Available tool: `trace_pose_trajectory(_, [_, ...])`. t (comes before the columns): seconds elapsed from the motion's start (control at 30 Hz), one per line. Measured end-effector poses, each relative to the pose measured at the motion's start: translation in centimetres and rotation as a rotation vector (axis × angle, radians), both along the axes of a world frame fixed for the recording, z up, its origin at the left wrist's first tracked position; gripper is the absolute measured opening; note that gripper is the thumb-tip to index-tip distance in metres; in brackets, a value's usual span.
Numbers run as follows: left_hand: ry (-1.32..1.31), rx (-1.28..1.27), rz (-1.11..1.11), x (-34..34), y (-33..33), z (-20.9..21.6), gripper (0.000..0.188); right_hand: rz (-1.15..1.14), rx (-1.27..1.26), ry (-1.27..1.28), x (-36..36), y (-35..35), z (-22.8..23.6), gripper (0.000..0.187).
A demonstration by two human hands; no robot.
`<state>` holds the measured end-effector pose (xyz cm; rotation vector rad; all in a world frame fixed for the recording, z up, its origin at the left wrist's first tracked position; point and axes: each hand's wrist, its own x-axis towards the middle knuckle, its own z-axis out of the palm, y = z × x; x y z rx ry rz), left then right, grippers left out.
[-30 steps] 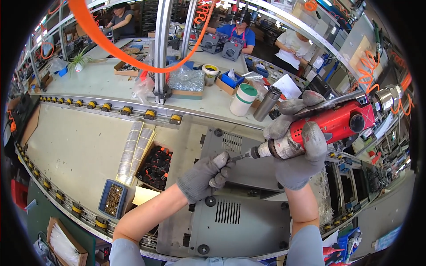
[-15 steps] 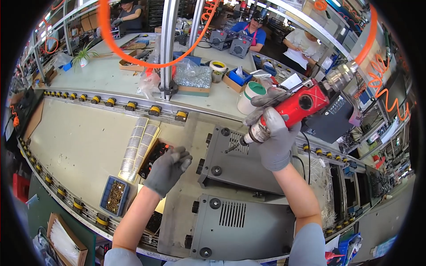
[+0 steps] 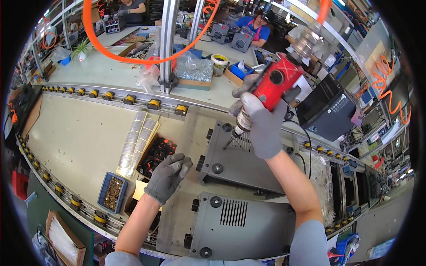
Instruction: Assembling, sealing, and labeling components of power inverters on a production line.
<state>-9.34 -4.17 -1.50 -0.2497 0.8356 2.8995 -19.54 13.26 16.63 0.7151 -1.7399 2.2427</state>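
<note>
My right hand (image 3: 265, 126), in a grey glove, is wrapped round a red air screwdriver (image 3: 278, 80). The driver slants down to the left, and its bit ends over the far grey metal case (image 3: 244, 164); whether the tip touches the panel I cannot tell. This case has vent slots and round black feet. A second, similar grey case (image 3: 253, 228) lies nearer me. My left hand (image 3: 167, 176), also gloved, hovers left of the far case with its fingers curled together; anything between them is hidden. Beside it is a box of black and orange parts (image 3: 159, 153).
A blue tray of brass-coloured screws (image 3: 113, 193) and strips of silvery labels (image 3: 136, 144) lie at the left. Yellow rollers (image 3: 154, 104) line the bench rail. An orange air hose (image 3: 133, 60) loops overhead beside a metal post (image 3: 167, 44). A black box-shaped unit (image 3: 330, 106) stands far right.
My right hand has moved left and slightly up with the air screwdriver, which now stands steeper. My left hand has shifted slightly downward, baring more of the parts box.
</note>
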Motion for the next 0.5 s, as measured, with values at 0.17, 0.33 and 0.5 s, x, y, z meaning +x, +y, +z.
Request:
trace_pose_trajectory(0.17, [-0.056,0.024,-0.018,0.3,0.4,1.6,0.032,-0.001,-0.018,-0.064,-0.7,-0.1,-0.4,0.021])
trace_pose_trajectory(0.33, [-0.031,-0.030,-0.036,0.6,0.5,2.5,0.030,-0.046,0.010,-0.004,-0.3,-0.5,-0.6,0.022])
trace_pose_trajectory(0.5, [0.087,-0.018,-0.251,1.2,-0.4,2.1,0.039,0.014,0.042,-0.038,0.4,-0.5,-0.1,0.026])
